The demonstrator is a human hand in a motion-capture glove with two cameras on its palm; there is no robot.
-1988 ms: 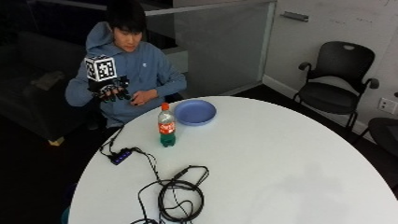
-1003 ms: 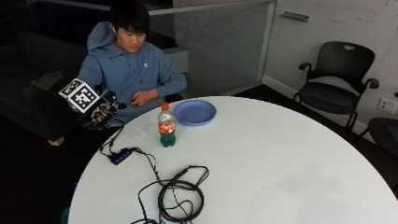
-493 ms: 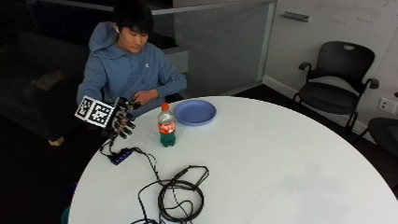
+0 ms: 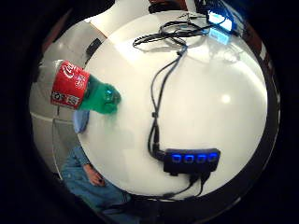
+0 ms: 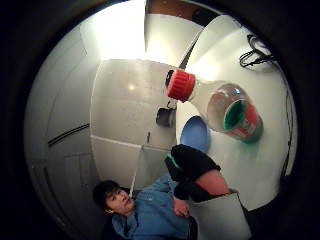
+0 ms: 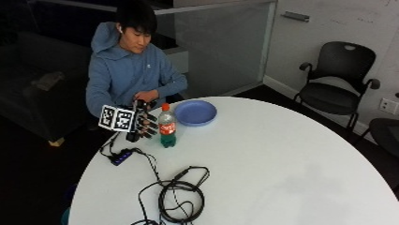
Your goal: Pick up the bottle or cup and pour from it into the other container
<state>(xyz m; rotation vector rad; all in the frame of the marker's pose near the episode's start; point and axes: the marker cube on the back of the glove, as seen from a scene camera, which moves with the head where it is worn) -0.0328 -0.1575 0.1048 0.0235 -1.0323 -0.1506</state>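
A green soda bottle [image 6: 166,127] with a red label and red cap stands upright on the round white table [image 6: 268,159], near the person's edge. Just behind it lies a shallow blue bowl [image 6: 195,112]. My gloved right hand [image 6: 143,125] hovers right beside the bottle on the side away from the bowl, fingers spread and relaxed, holding nothing; I cannot tell whether they touch it. The bottle [image 5: 222,109] looms close in the thumb side palm view, the bowl [image 5: 194,134] beyond it. It [image 4: 81,88] also shows in the little finger side palm view.
A black USB hub [image 6: 121,157] with blue lights lies under and beside my hand, its cable running to a coil of black cables [image 6: 178,197] near the front edge. The person's bare left hand [image 6: 147,96] rests by the table edge. A black chair [image 6: 340,89] stands off the table.
My gloved hand has come down from chest height to table level and moved in beside the bottle. Bottle and bowl have not moved.
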